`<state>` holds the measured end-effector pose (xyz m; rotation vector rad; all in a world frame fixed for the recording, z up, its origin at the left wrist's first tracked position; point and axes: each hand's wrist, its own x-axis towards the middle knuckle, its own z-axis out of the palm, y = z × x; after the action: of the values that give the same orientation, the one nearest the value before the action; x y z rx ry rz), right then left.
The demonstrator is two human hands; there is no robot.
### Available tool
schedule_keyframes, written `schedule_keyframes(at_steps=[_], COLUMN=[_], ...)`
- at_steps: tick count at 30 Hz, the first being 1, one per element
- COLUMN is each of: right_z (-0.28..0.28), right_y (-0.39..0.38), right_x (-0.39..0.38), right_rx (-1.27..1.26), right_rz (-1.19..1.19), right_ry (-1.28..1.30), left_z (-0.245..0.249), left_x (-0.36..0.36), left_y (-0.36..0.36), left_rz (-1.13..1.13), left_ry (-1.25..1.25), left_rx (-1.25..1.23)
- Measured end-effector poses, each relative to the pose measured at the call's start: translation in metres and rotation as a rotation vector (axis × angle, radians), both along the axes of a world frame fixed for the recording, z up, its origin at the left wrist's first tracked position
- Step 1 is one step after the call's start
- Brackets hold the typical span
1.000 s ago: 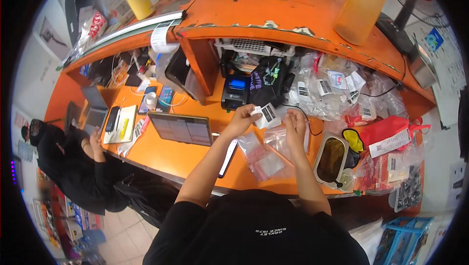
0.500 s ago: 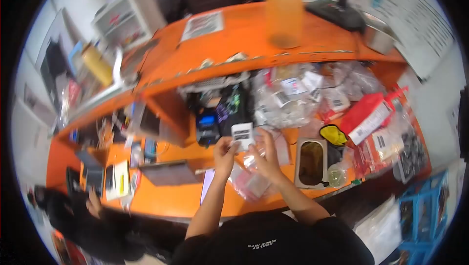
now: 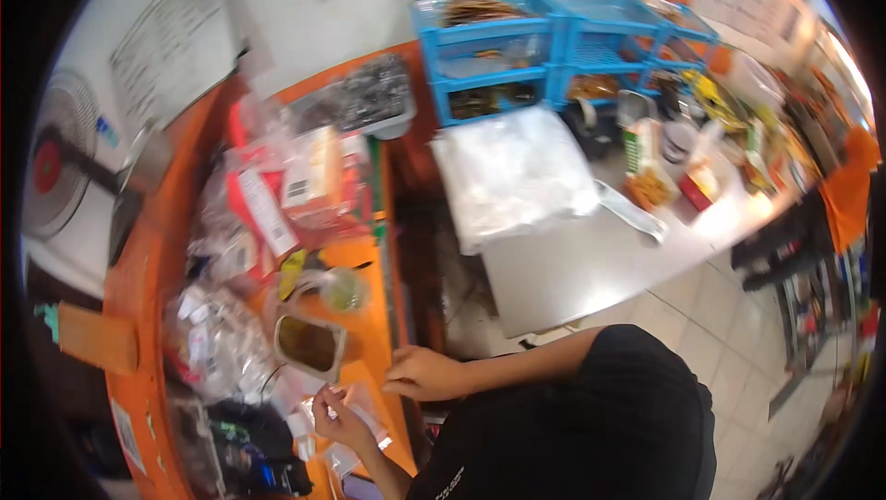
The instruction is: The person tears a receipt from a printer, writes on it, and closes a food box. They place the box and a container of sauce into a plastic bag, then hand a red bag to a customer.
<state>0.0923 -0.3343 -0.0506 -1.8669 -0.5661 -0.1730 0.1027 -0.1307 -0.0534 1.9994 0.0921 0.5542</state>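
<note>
My left hand (image 3: 343, 420) is low over the orange desk (image 3: 380, 378), its fingers curled together. A small white paper piece (image 3: 303, 432) shows beside its fingers; whether they grip it I cannot make out. Clear plastic packaging (image 3: 367, 412) lies beneath and beside this hand. My right hand (image 3: 425, 375) is at the desk's right edge with its fingers bent in, apart from the left. What it holds, if anything, is hidden. Close to both hands is a metal tray with dark contents (image 3: 338, 363), and a clear round container (image 3: 344, 291) is beyond it.
Plastic-wrapped parcels (image 3: 217, 339) and a red package (image 3: 263, 214) crowd the desk's left side. Across a floor gap, a metal table (image 3: 554, 274) bears a stack of white plastic bags (image 3: 512, 172) and food packs. Blue drawer racks (image 3: 484, 48) stand behind.
The view has swung to the right, bringing the metal table and blue racks into sight. My hands, which held a small white label together, are now apart.
</note>
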Motion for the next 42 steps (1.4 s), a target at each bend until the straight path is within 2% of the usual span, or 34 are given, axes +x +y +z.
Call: schedule_keyframes(at_steps=[1,2,3,4,5,7,8,10,11,13,14,18,20,21,22,23,25,26,27,28,30,31,33,35,37,39,40,42], right_z=[-0.012,-0.021,-0.033,-0.039,-0.055,-0.063,-0.092,-0.093,-0.099,-0.12,-0.112,-0.095,-0.096,-0.097,-0.094,-0.092,-0.052,-0.015,-0.004,0.031,0.067,0.086,0.097,0.072,0.052,0.028,0.02,0.002], right_y=[-0.026,-0.057,-0.085,-0.119,-0.156,-0.253,-0.309,-0.372,-0.383,-0.386,-0.374,-0.346,-0.352,-0.367,-0.381,-0.401,-0.457,-0.496,-0.536,-0.569,-0.635,-0.655,-0.694,-0.726,-0.73,-0.723,-0.722,-0.718], right_x=[-0.018,-0.036,-0.052,-0.071,-0.082,-0.092,-0.098,-0.121,-0.136,-0.158,-0.162,-0.17,-0.169,-0.169,-0.17,-0.172,-0.167,-0.168,-0.166,-0.168,-0.155,-0.14,-0.1,-0.049,-0.001,0.035,0.045,0.058], right_rx=[-0.024,-0.139,-0.201,-0.339,-0.381,-0.582,-0.694,-1.036,-1.038,-0.958,-0.955,-0.796,-0.744,-0.611,-0.477,-0.474,-0.141,-0.045,0.049,-0.044,0.001,0.023,-0.249,-0.572,-0.84,-1.161,-1.16,-1.224], right_rz=[-0.113,-0.178,-0.33,-0.474,-0.668,-0.925,-1.098,-1.441,-1.426,-1.293,-1.234,-1.133,-1.073,-1.006,-0.931,-0.927,-1.284,-1.273,-1.347,-1.408,-1.47,-1.409,-1.201,-0.875,-0.548,-0.403,-0.4,-0.201], right_ry=[-0.039,0.055,-0.02,0.137,0.118,0.243,0.215,0.032,0.021,0.33,0.439,0.361,0.273,0.237,0.206,0.21,0.095,-0.018,-0.053,-0.19,-0.277,-0.265,-0.213,-0.067,0.286,0.46,0.465,0.497], left_z=[-0.005,-0.021,-0.023,-0.024,-0.027,-0.031,-0.027,-0.014,-0.004,0.002,-0.001,-0.04,-0.07,-0.087,-0.1,-0.113,-0.111,-0.109,-0.114,-0.115,-0.111,-0.11,-0.109,-0.11,-0.109,-0.106,-0.105,-0.105], left_x=[-0.003,-0.001,-0.004,-0.009,-0.014,-0.026,-0.033,-0.047,-0.055,-0.062,-0.062,-0.063,-0.058,-0.051,-0.044,-0.039,-0.035,-0.031,-0.028,-0.028,-0.029,-0.03,-0.028,-0.025,-0.024,-0.024,-0.023,-0.02], left_y=[-0.026,-0.048,-0.074,-0.098,-0.117,-0.155,-0.173,-0.211,-0.228,-0.265,-0.286,-0.381,-0.436,-0.459,-0.477,-0.489,-0.502,-0.507,-0.508,-0.509,-0.509,-0.509,-0.51,-0.511,-0.512,-0.513,-0.513,-0.514], left_rz=[-0.125,-0.245,-0.342,-0.424,-0.439,-0.651,-0.649,-0.849,-0.919,-1.097,-1.152,-1.315,-1.309,-1.311,-1.278,-1.239,-1.244,-1.258,-1.247,-1.261,-1.232,-1.227,-1.243,-1.249,-1.261,-1.259,-1.263,-1.269], left_ry=[0.0,-0.127,-0.127,-0.13,-0.14,-0.132,-0.132,-0.061,0.058,0.056,0.007,-0.014,-0.167,-0.174,-0.187,-0.195,-0.209,-0.232,-0.231,-0.228,-0.223,-0.218,-0.158,-0.144,-0.116,-0.096,-0.083,-0.05], left_rx=[-0.061,-0.003,0.012,0.029,0.015,0.016,0.008,-0.037,-0.042,0.07,0.105,0.247,0.485,0.482,0.587,0.693,0.688,0.678,0.694,0.694,0.715,0.72,0.725,0.742,0.752,0.755,0.757,0.756])
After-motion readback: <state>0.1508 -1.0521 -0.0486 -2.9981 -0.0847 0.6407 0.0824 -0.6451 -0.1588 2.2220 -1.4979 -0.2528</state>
